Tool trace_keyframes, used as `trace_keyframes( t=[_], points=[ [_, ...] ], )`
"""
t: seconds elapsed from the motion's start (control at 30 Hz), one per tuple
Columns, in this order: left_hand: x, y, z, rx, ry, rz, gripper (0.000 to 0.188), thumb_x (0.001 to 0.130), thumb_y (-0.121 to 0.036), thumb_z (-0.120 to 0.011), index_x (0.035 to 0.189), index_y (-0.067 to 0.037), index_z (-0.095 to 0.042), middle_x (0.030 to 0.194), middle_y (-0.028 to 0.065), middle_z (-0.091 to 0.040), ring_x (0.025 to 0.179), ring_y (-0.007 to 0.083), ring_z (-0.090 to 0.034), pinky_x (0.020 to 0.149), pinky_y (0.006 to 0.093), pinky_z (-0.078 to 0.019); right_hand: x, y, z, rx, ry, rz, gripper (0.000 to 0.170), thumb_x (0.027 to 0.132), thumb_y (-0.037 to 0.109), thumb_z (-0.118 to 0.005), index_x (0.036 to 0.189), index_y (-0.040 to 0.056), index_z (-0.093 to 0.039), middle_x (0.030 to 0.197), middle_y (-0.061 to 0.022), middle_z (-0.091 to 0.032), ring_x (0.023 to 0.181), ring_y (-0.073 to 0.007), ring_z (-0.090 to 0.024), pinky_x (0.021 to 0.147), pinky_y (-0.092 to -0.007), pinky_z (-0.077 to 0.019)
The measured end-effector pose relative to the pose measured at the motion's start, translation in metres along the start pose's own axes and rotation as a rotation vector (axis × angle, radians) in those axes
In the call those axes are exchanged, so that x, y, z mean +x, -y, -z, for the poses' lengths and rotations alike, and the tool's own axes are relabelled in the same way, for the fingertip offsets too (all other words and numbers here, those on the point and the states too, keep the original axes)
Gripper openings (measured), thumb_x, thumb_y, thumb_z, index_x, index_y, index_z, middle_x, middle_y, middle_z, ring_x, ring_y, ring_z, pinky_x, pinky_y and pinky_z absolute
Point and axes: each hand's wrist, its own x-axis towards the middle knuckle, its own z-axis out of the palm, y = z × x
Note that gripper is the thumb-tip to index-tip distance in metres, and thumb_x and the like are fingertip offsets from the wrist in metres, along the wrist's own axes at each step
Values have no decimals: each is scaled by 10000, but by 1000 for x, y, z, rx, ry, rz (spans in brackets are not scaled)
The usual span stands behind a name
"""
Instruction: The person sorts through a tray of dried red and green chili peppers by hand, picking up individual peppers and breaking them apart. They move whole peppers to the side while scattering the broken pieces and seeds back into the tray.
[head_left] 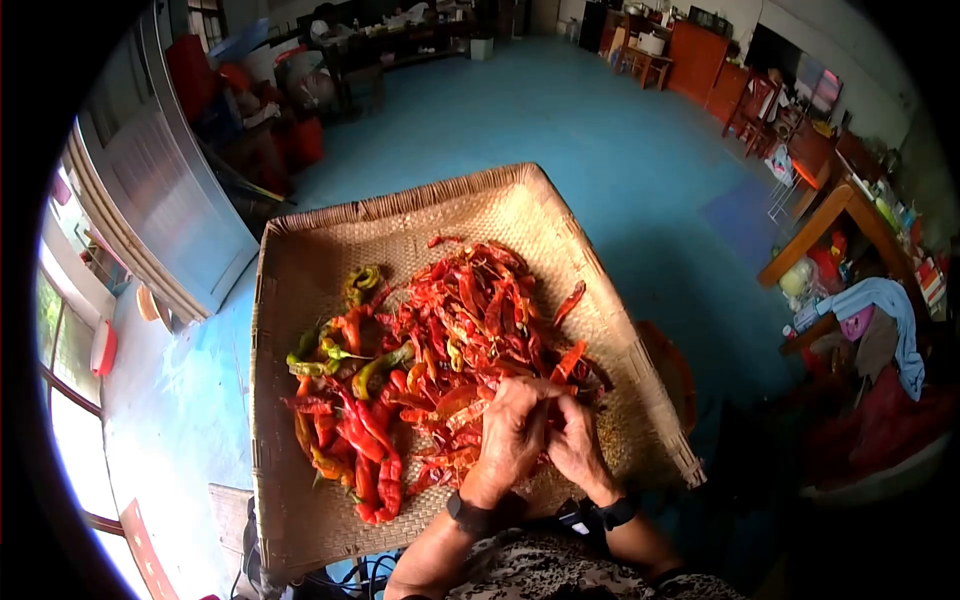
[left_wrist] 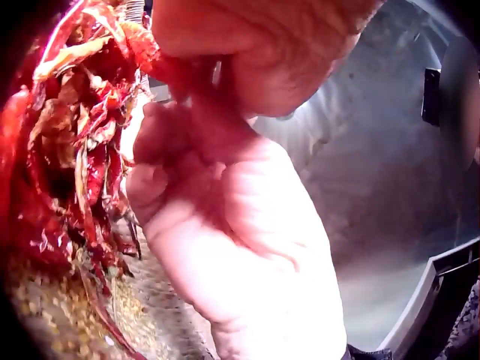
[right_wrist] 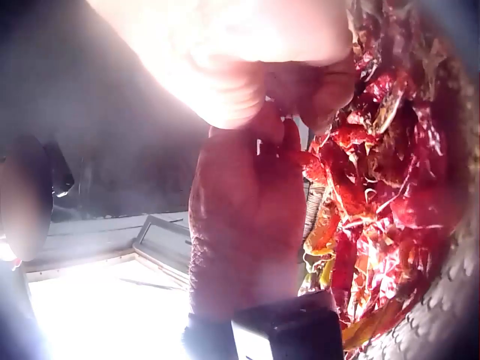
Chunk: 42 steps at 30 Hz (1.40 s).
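Over the near right part of a woven basket [head_left: 300,520], the left hand [head_left: 515,430] and right hand [head_left: 578,440] meet, fingers curled and fingertips together. Between them they pinch a red pepper, seen partly in the left wrist view [left_wrist: 161,69] and right wrist view [right_wrist: 313,168]; fingers hide the rest. Beyond the hands lies a heap of dried red peppers [head_left: 480,300]. Fresher-looking red peppers [head_left: 365,435] and green ones [head_left: 380,368] lie to the left. Pale yellow seeds [left_wrist: 67,315] are scattered on the weave beside the heap.
The basket's raised rim [head_left: 400,203] surrounds the peppers. Blue floor [head_left: 480,120] stretches beyond it. A door [head_left: 165,170] stands at the left, and a wooden stand [head_left: 830,225] with cloths [head_left: 880,300] at the right.
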Motion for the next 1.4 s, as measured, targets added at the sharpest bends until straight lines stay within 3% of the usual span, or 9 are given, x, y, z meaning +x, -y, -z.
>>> trace_keyframes(
  t=[0.27,0.37,0.5,0.67,0.8,0.93,1.1,1.23,1.4],
  points=[
    [-11,-2,6,-2,-22,3,238,812,70,-633,1017,-44,-670,1000,114,-680,985,298,-630,862,382,-501,2,-1,-3,-13,-74,112,164,894,36,-582,1052,2,-609,879,-135,-664,794,-222,-641,714,-342,-491],
    [-13,-4,10,-36,-99,140,255,830,12,-677,1079,-43,-655,1012,130,-677,962,312,-627,851,388,-505,-2,4,10,-1,69,20,156,979,167,-551,1028,52,-645,701,-46,-618,588,-115,-574,519,-268,-455],
    [-10,8,22,362,-77,-64,359,814,-40,-690,1164,-48,-611,1142,126,-629,1056,337,-568,887,423,-478,2,27,51,427,-156,-122,231,1014,244,-529,1086,52,-635,689,0,-585,523,-44,-467,442,-197,-366],
    [-12,21,24,739,14,37,496,808,-165,-689,1278,-84,-551,1330,160,-505,1189,363,-475,958,461,-420,16,-11,121,1036,-470,-225,278,993,302,-573,1107,55,-633,718,6,-582,558,-64,-485,462,-194,-362],
    [-15,30,23,829,75,82,531,791,-123,-699,1296,-88,-538,1292,153,-514,1160,359,-481,958,456,-434,12,-42,140,1566,-392,-281,316,989,308,-574,1165,53,-637,731,20,-559,604,-70,-513,494,-190,-437],
    [-12,25,30,871,162,65,463,787,-84,-666,1239,-79,-563,1155,112,-577,1063,310,-549,848,423,-484,-1,-19,92,1081,-427,-416,226,986,261,-586,1107,77,-641,713,24,-553,583,-66,-506,480,-220,-423],
    [-9,11,30,683,85,-36,384,771,6,-601,1152,-38,-591,1035,128,-606,902,309,-601,756,395,-530,-1,4,35,583,36,-204,227,970,176,-602,1161,58,-628,805,-26,-635,623,-45,-550,520,-188,-456],
    [-10,-1,27,490,61,-32,327,782,30,-600,1103,-34,-599,959,141,-615,864,326,-611,724,407,-532,7,3,4,136,90,18,416,913,96,-631,1312,23,-537,1317,-149,-580,1194,-272,-567,995,-360,-462],
    [-14,0,26,324,14,-73,329,778,58,-624,1093,-35,-600,869,151,-597,803,341,-612,682,425,-518,10,26,1,-167,67,232,432,842,-60,-614,1263,18,-559,1178,-187,-623,1082,-302,-626,908,-357,-498]
  ],
)
